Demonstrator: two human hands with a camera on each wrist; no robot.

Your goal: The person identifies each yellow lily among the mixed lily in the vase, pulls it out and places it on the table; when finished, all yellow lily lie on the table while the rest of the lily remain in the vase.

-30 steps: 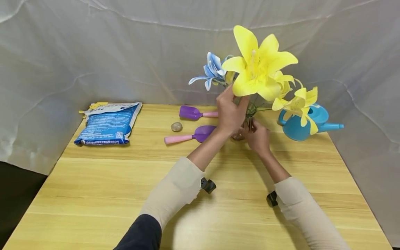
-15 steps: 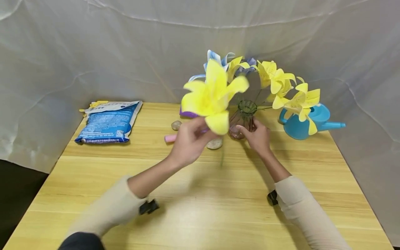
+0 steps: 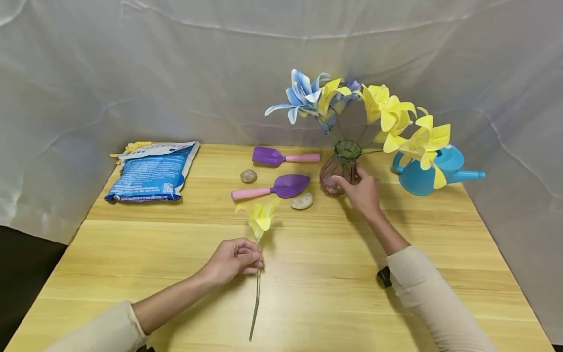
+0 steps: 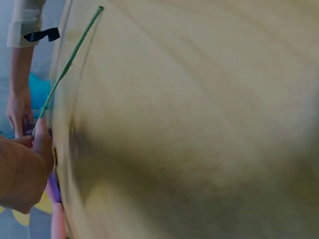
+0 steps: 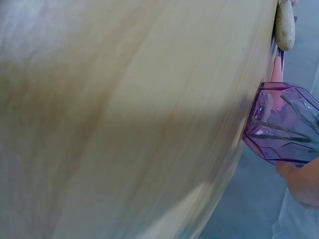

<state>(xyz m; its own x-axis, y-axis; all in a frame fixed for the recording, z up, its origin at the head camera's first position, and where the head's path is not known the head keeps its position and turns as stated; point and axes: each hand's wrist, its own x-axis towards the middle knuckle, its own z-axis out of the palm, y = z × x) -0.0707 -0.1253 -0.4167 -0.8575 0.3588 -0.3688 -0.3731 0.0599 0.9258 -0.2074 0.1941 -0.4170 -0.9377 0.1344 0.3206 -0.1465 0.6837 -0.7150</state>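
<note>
Low over the front of the table, my left hand [image 3: 230, 259] pinches the stem of a single yellow lily [image 3: 260, 220] just below its blossom. In the left wrist view the bare green stem [image 4: 75, 55] sticks out past the thumb. My right hand [image 3: 365, 193] grips the right side of a pink-and-green glass vase [image 3: 331, 177] standing on the table. Blue lilies [image 3: 301, 95] and several yellow lilies [image 3: 391, 112] lean out of the vase. Through its clear wall the right wrist view shows stems [image 5: 279, 127] inside.
Left of the vase lie a purple scoop [image 3: 266, 156], a purple trowel [image 3: 290, 186] and two stones, one grey-white [image 3: 302, 201], one brown [image 3: 248, 176]. A blue watering can [image 3: 418, 178] stands to the right, a blue-and-white bag [image 3: 151, 171] at the back left. A grey cloth [image 3: 220, 73] rises behind.
My left hand has drawn the yellow lily away from the vase and brought it down leftward to the front of the table. The right hand has stayed at the vase.
</note>
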